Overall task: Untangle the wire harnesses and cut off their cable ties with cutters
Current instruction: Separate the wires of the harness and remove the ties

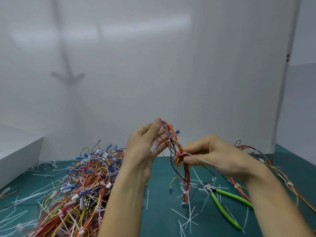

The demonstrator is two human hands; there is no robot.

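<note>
Hands [145,147] [212,154] pinching harness [179,146] between them, cutters [224,211] below

White box [18,151] at left on teal mat [160,219], white panel [153,65] behind

We hold one red-and-yellow harness [179,147] upright, a white cable tie [201,159] jutting from it. Left of it sprawls the tangled harness pile [82,182]; right of it lie the green-handled cutters [224,209].
</note>
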